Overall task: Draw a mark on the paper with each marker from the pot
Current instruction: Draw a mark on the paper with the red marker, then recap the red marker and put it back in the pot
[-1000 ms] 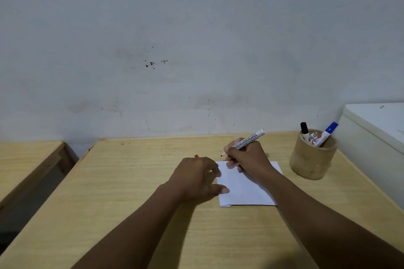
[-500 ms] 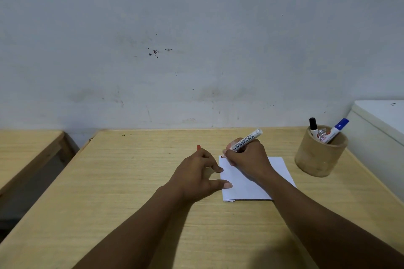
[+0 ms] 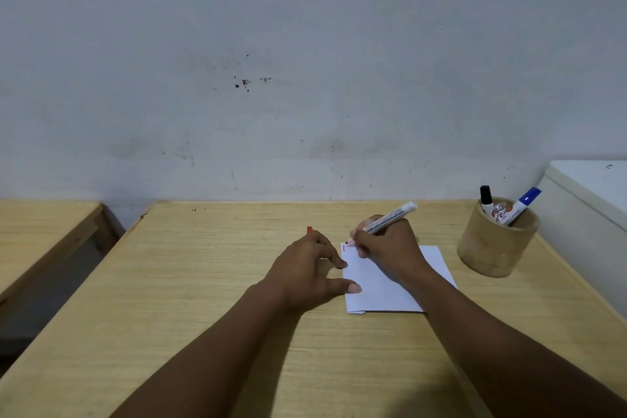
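Head view, single frame.

Right hand (image 3: 390,248), centre-right of frame, has its fingers (image 3: 359,237) wrapped round a white-barrelled marker with a red tip (image 3: 390,216). Long axis of the marker runs from upper right (blunt rear end) down to lower left (tip). Tip sits at the upper left corner of the white rectangular sheet of paper (image 3: 380,285), where a short red mark (image 3: 344,248) shows. Whether the tip touches the sheet or is just off it: cannot tell.

Left hand (image 3: 305,271) lies just left of the paper, fingers loosely spread, thumb and index tip pressing on the sheet's left edge. A small red object, probably the marker's cap (image 3: 309,230), pokes out above the knuckles; whether it is gripped or merely lying behind the hand is not clear.

Paper lies flat on the light wooden table (image 3: 203,282), slightly skewed.

Round light-brown wooden pot (image 3: 492,248) stands to the right of the paper, apart from it. In it: a black-capped marker (image 3: 486,198), upright, and a blue-capped marker (image 3: 520,205), leaning right.

Judgement: first marker in hand, two left. The pot lies right of the right hand, so that hand is nearer for the swap; the left is better kept on the sheet. The blue marker's lean puts its cap away from the hand.
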The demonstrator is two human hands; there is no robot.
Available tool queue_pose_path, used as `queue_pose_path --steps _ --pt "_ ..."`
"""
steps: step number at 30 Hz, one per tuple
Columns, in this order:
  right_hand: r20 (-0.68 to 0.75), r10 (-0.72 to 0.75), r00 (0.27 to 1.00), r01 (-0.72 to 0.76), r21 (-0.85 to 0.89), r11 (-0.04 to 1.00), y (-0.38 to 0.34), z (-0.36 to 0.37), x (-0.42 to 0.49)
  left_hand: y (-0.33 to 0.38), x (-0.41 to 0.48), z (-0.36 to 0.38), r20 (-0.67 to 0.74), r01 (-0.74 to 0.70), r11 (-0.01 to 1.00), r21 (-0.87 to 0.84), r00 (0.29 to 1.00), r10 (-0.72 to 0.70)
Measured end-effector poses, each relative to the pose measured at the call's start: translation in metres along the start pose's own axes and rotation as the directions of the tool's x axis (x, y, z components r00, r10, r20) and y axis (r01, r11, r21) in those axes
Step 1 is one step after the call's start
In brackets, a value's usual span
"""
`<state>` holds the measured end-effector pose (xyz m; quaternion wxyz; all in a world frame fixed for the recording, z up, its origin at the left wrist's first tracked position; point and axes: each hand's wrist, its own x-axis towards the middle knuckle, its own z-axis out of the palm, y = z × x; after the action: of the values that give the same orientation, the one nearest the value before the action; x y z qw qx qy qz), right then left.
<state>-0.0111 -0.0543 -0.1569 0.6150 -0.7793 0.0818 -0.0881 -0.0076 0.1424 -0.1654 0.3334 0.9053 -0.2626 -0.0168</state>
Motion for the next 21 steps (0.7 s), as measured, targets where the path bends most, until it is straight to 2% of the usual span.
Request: queue_pose_path --steps 4,6,8,11,13,15,18,20,21 --pt "-0.108 0.160 0.981 -0.117 0.324 0.939 -0.018 -0.013 0.002 0.006 0.005 -0.006 -0.056 0.041 0.998 -0.057 0.997 -0.044" --pt "-0.167 0.208 0.964 -0.119 0.429 0.895 -0.030 -0.023 0.004 0.010 0.014 -0.014 -0.194 0.041 0.994 -0.104 0.979 -0.060" --pt "-0.194 0.197 0.961 -0.094 0.443 0.892 -0.042 -0.033 0.007 0.008 0.027 -0.021 -0.309 0.087 0.996 0.000 0.948 -0.083" --pt "-0.100 0.158 0.982 -0.107 0.392 0.914 -0.057 -0.050 0.006 0.003 0.046 -0.029 -0.219 0.270 0.946 0.180 0.948 -0.229" --pt "0.015 0.162 0.987 -0.157 0.363 0.918 -0.063 -0.061 0.002 0.002 0.052 -0.029 -0.134 0.359 0.915 0.186 0.931 -0.338" --pt "0.105 0.175 0.979 -0.201 0.340 0.919 -0.064 -0.069 -0.003 0.001 0.054 -0.024 -0.118 0.396 0.901 0.179 0.918 -0.380" --pt "0.123 0.201 0.972 -0.231 0.337 0.913 -0.061 -0.074 -0.006 0.000 0.057 -0.021 -0.151 0.418 0.906 0.067 0.902 -0.405" --pt "0.101 0.222 0.970 -0.244 0.374 0.895 -0.061 -0.074 -0.006 0.005 0.060 -0.026 -0.151 0.404 0.892 -0.203 0.887 -0.436" --pt "0.092 0.233 0.968 -0.250 0.402 0.881 -0.062 -0.073 -0.007 0.012 0.062 -0.030 -0.138 0.370 0.851 -0.372 0.885 -0.445"
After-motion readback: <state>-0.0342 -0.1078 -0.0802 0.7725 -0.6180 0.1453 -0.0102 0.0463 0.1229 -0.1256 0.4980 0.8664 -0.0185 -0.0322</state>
